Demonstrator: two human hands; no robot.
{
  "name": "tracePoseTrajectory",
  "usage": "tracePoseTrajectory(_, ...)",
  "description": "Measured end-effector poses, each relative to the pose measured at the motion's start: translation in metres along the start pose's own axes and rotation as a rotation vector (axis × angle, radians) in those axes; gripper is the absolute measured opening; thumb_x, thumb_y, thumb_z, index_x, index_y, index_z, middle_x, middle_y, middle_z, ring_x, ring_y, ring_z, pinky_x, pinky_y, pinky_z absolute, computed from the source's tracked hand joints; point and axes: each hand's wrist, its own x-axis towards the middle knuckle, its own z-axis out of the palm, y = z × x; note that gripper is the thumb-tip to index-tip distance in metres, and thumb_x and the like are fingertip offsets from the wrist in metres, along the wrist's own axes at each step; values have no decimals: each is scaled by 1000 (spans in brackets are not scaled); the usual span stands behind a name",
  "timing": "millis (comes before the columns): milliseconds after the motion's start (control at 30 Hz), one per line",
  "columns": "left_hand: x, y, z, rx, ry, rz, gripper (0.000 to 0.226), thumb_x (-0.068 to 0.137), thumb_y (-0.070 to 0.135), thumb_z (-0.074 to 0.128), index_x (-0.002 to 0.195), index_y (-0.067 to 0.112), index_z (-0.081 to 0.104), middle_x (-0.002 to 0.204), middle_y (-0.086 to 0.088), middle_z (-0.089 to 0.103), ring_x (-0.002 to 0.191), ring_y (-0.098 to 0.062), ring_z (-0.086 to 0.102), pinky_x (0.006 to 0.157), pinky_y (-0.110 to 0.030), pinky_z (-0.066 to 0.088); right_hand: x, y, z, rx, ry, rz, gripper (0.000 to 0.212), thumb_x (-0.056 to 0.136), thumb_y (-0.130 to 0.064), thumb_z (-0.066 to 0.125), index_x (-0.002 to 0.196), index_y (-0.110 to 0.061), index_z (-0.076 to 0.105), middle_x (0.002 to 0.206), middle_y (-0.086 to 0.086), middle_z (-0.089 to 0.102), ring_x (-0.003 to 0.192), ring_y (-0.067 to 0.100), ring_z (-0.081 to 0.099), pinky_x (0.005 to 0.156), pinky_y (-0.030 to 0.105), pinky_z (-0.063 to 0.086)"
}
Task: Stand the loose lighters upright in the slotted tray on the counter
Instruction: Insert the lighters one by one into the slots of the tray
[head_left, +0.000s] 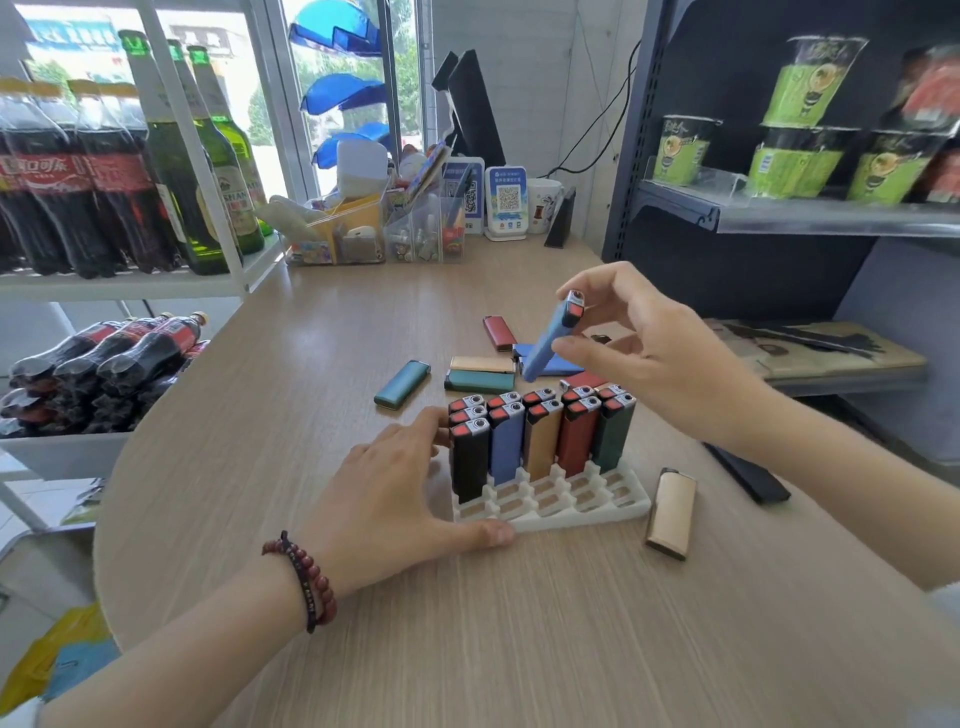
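Note:
A white slotted tray (582, 512) sits on the wooden counter (467, 623) with several lighters standing upright in its back rows; the front slots are bare. My left hand (395, 493) rests against the tray's left side, thumb along its front edge. My right hand (644, 353) pinches a blue lighter (550, 338), tilted, in the air above the tray's back. Loose lighters lie flat behind the tray: a teal lighter (402, 383), a gold-and-teal pair (480, 373), a red lighter (500, 332). A gold lighter (671, 513) lies right of the tray.
Clear organiser boxes (374, 228), QR-code stands (506, 200) and a mug (545, 205) stand at the counter's back. Bottle shelves (119, 182) are on the left, a dark snack rack (779, 156) on the right. A black flat object (748, 475) lies by my right forearm.

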Motion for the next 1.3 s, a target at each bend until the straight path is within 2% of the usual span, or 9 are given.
tracePoseTrajectory(100, 1, 0, 0, -17, -3, -5, 90, 50, 78, 61, 123, 38, 28, 106, 26, 39, 94, 2, 41, 83, -22, 35, -4, -3, 1, 92, 27, 11, 26, 85, -33, 62, 107, -29, 48, 99, -20, 61, 95, -2, 60, 78, 27, 52)
tracePoseTrajectory(267, 5, -9, 3, -50, -1, 2, 98, 47, 86, 55, 129, 40, 28, 122, 20, 50, 105, -2, 47, 92, -32, 41, -6, -8, 1, 324, 52, 26, 23, 82, -25, 66, 98, -20, 49, 97, -1, 66, 81, 16, 67, 61, 31, 57)
tracePoseTrajectory(367, 4, -9, 0, -33, -1, 7, 97, 47, 86, 53, 129, 42, 27, 114, 27, 42, 104, 2, 42, 89, -27, 38, -7, -10, 3, 278, 26, 17, 26, 79, -34, 65, 94, -21, 49, 89, 6, 69, 72, 17, 68, 57, 33, 55)
tracePoseTrajectory(500, 3, -6, -1, -26, 13, 4, 83, 48, 81, 59, 118, 47, 28, 100, 36, 36, 94, 8, 41, 76, -18, 33, -9, -13, 8, 111, -51, -11, 28, 78, -37, 65, 97, -22, 53, 91, -4, 68, 76, 8, 66, 65, 33, 57)
tracePoseTrajectory(600, 5, -8, -1, -45, 11, 16, 78, 48, 81, 60, 112, 46, 33, 99, 37, 39, 96, 8, 43, 77, -18, 35, -13, -18, 11, -3, -119, -65, 26, 79, -35, 66, 101, -24, 56, 89, -15, 64, 80, -4, 61, 67, 18, 52)
tracePoseTrajectory(700, 6, -12, 1, -64, 16, 41, 90, 51, 82, 59, 127, 39, 36, 116, 26, 49, 103, 4, 47, 83, -20, 40, -16, -24, 14, -87, -187, -104, 27, 82, -30, 66, 108, -26, 58, 83, -25, 57, 77, -18, 54, 63, 2, 42)
tracePoseTrajectory(933, 4, -11, -1, -80, 6, 28, 81, 49, 80, 61, 116, 46, 34, 110, 28, 45, 97, 9, 45, 73, -10, 32, -16, -23, 21, -240, -297, -213, 27, 83, -24, 67, 109, -21, 64, 90, -27, 50, 81, -32, 43, 68, -7, 32)
tracePoseTrajectory(1133, 4, -8, -4, -74, 4, 24, 81, 48, 77, 63, 116, 43, 35, 108, 30, 42, 96, 9, 44, 73, -7, 31, -13, -16, 23, -343, -251, -259, 25, 83, -31, 66, 107, -26, 65, 104, -12, 62, 95, -11, 42, 81, -4, 30)
tracePoseTrajectory(1300, 5, -10, -5, -56, -1, 24, 90, 52, 76, 61, 129, 37, 34, 112, 28, 40, 102, 6, 40, 83, -17, 32, -14, -15, 23, -398, -225, -253, 32, 81, -36, 66, 111, -30, 59, 93, -21, 57, 91, -7, 45, 85, 9, 32)
